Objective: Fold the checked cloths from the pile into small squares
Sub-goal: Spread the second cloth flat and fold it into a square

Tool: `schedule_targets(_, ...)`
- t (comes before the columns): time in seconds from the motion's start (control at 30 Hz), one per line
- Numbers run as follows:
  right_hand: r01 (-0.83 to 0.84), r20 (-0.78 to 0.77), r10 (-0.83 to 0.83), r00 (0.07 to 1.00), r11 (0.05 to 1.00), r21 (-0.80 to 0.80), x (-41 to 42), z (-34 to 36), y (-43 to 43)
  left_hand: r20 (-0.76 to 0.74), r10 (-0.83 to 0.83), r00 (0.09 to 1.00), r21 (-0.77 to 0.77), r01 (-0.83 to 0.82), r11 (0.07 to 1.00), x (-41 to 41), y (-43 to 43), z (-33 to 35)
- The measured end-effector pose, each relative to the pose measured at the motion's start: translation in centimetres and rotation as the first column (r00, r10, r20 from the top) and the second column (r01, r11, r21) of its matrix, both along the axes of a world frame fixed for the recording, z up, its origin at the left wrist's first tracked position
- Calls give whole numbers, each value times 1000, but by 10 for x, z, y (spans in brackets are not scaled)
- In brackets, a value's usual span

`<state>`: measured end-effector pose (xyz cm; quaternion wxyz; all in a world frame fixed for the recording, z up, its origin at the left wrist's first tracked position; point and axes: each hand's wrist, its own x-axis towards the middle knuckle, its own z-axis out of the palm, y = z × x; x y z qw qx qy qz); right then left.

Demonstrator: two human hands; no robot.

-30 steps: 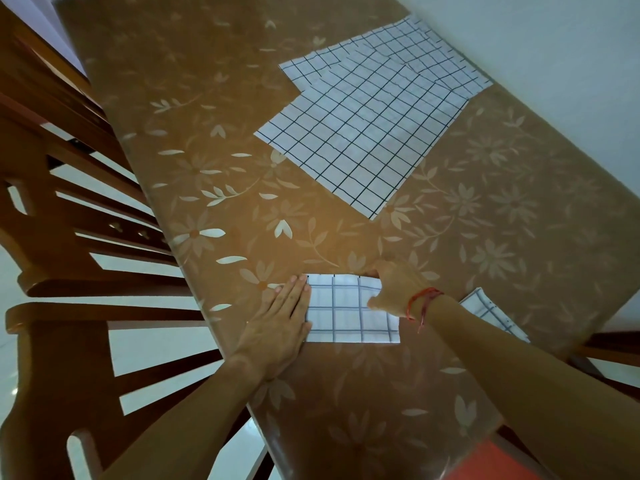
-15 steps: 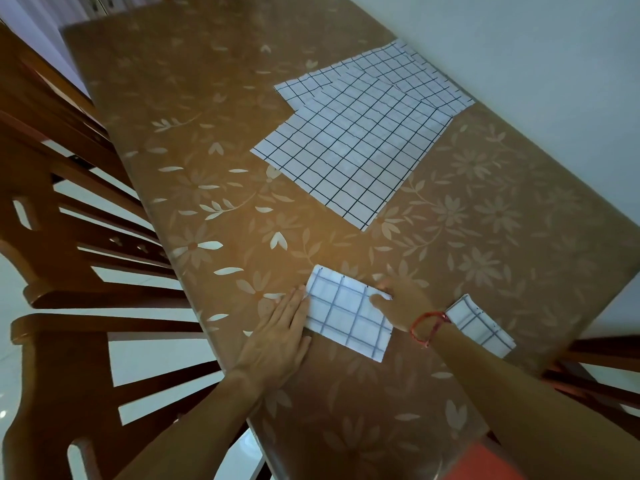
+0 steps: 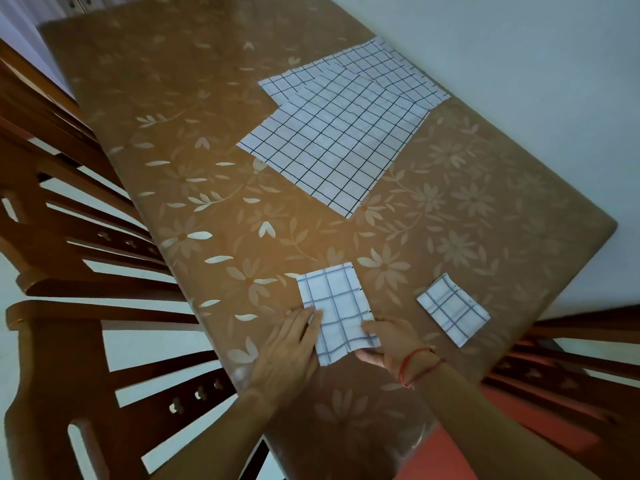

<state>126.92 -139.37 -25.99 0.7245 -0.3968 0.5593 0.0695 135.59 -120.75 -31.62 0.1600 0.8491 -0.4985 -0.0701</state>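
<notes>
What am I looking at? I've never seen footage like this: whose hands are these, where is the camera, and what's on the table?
No machine here: a person wears one wide-angle camera on the head, looking forward and down, so the arms coming in from below are their own. The left hand lies flat on the left edge of a partly folded checked cloth, while the right hand, a red string on its wrist, pinches that cloth's near right corner. To the right lies a small folded square. Farther off is the pile of unfolded checked cloths. All rest on a brown flower-patterned table, with wooden chairs alongside.
</notes>
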Motion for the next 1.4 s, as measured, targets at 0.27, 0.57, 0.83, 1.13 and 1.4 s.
schedule_targets(0.27, -205, -48, 201, 978, 970, -127, -19, 0, 0, 9, 24, 1000, -19, -24, 1000, -4, 11, -8)
schedule_targets(0.57, -508, -420, 720, 552, -110, -855, -61, -28, -5, -46, 70, 997, -117, -75, 990, -8, 16, 1)
schedule_targets(0.83, -332, -429, 739, 520, -288, -898, -41, -39, -6, -135, 117, 984, -168, -139, 976, -6, 18, -2)
schedule_targets(1.13, -439, -368, 678, 636, -74, -895, -16, -33, -10, -167, 297, 940, -114, -317, 941, 3, 9, 5)
schedule_targets(1.4, -555, -352, 623, 699, 162, -816, 9, -34, -15, -221, 421, 880, -54, -442, 895, 21, -5, 9)
